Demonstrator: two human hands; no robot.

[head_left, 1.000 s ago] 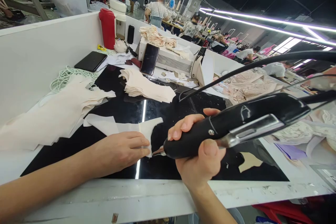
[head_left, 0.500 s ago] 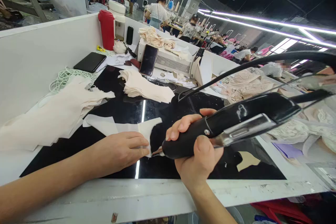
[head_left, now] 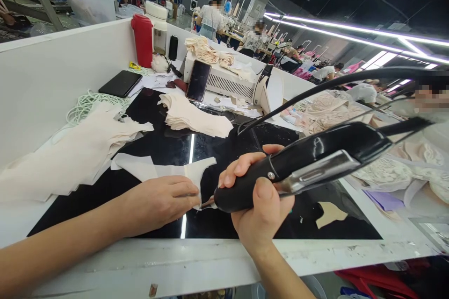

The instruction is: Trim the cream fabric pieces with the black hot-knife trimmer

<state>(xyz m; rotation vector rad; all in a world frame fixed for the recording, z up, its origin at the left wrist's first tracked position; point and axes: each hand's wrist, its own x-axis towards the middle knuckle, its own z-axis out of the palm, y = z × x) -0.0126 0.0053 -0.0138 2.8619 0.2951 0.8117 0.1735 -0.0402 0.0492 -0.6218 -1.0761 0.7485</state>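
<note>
My left hand [head_left: 163, 203] rests on a thin white cut fabric piece [head_left: 140, 167], its fingers together at the piece's right edge, gripping it against the black board [head_left: 150, 224]. My right hand [head_left: 257, 229] is wrapped round a black corded handheld tool [head_left: 326, 142] with a long metal lever on its side. The tool's narrow metal tip [head_left: 207, 202] points left and meets the fabric edge beside my left fingertips. The exact contact is partly hidden by those fingers. Behind lies a stack of cream fabric pieces [head_left: 196, 117]; a larger stack [head_left: 70, 154] lies at the left.
A phone [head_left: 199, 80] leans on a vented white box [head_left: 228, 81]. A red cup [head_left: 142, 41] and a black tablet-like device [head_left: 120, 83] are behind left. A beige scrap [head_left: 330, 215] lies on the right, near heaped lace garments [head_left: 382, 173]. The tool's cable [head_left: 315, 88] arcs overhead.
My right hand and the tool have shifted slightly left, bringing the tool's nose closer to my left fingers. My left hand and the fabric piece stay in place.
</note>
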